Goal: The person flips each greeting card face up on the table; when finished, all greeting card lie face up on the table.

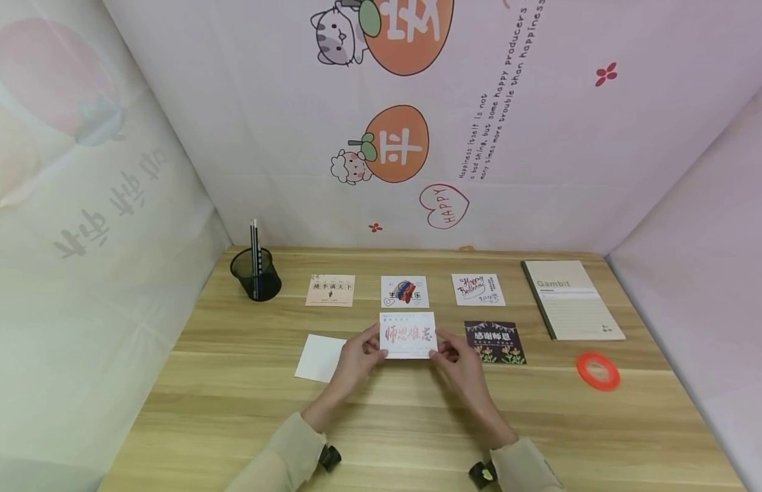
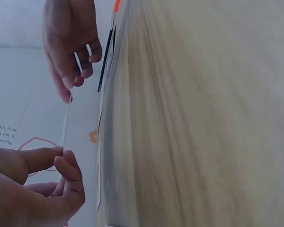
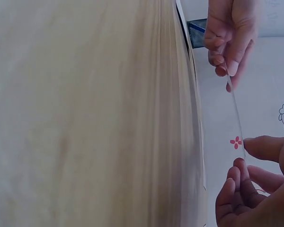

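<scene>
Between both hands is a white card with red Chinese lettering [image 1: 408, 335], held above the table by its two sides. My left hand [image 1: 358, 359] pinches its left edge between thumb and fingers; my right hand [image 1: 460, 362] pinches the right edge. In the left wrist view the left hand [image 2: 42, 184] is low and the right hand [image 2: 73, 42] high, the card edge-on between them. The right wrist view shows the thin card edge [image 3: 235, 109] raised off the wood. A blank white card [image 1: 319, 357] lies beside the left hand, and a black card with flowers [image 1: 495, 342] beside the right.
Behind lie a cream card [image 1: 330, 290], a card with a colourful drawing [image 1: 404, 292] and a Happy Birthday card [image 1: 478, 290]. A black mesh cup [image 1: 266, 280] with pencils stands back left. To the right are a notebook [image 1: 574, 301] and a red tape roll [image 1: 609, 379].
</scene>
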Demonstrator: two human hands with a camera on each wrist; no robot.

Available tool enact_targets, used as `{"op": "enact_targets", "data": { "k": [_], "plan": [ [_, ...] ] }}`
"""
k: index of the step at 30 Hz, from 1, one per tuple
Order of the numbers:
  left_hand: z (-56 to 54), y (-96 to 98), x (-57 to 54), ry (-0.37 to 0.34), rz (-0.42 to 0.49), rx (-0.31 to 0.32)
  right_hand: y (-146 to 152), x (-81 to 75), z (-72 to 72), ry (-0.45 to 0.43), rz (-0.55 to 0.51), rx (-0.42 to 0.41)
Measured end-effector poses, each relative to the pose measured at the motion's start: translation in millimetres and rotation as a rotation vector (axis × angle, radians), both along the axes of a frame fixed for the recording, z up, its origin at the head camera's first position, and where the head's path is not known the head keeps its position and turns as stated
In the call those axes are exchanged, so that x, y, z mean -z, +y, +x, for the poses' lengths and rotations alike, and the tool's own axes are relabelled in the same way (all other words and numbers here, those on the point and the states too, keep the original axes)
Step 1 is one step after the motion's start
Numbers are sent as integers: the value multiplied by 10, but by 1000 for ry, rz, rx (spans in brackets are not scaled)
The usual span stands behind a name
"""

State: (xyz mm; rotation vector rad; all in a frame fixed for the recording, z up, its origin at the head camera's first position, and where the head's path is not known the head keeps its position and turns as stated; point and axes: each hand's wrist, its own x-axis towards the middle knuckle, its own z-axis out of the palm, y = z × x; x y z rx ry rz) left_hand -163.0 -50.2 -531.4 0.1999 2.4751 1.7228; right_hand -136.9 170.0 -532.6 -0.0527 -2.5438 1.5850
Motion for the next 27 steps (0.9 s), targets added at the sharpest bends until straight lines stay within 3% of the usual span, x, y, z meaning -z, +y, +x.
{"op": "enact_targets", "data": {
  "k": [5, 12, 27],
  "plan": [
    [-36, 14, 11, -43, -20, 25, 6, 16, -19, -27, 39, -25],
    [-85, 49, 29, -73, -40, 7, -12, 19, -65, -50, 115, -29],
    [-170, 79, -14, -145, -182, 96, 34, 7, -128, -185, 188, -85]
  ]
}}
